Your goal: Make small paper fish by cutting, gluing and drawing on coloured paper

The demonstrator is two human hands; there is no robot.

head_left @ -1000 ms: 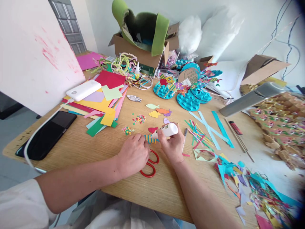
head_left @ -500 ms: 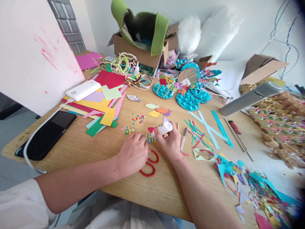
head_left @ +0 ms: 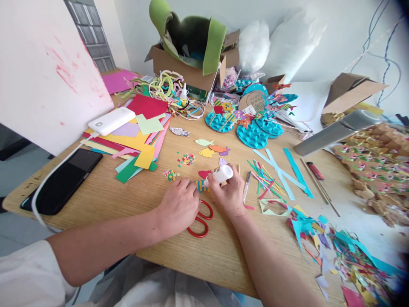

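Our right hand [head_left: 228,192], closed round the white bottle [head_left: 223,173], has edged nearer our left hand [head_left: 180,202] (fingers bunched, holding striped paper [head_left: 201,186]).

Backed by a pale, plain wall [head_left: 131,19], with thin dark cables [head_left: 387,64] hanging at right. At left, a slanted white panel [head_left: 32,55] smeared pink, partly hiding a grey gridded surface [head_left: 91,32]. Below, a wood-grained bench [head_left: 128,198] above bluish-grey floor [head_left: 15,236], softly lit.

Bright, diffuse light is washing the white wall [head_left: 134,21]; wide-angle distortion is bending the edges, darkening the right corners.
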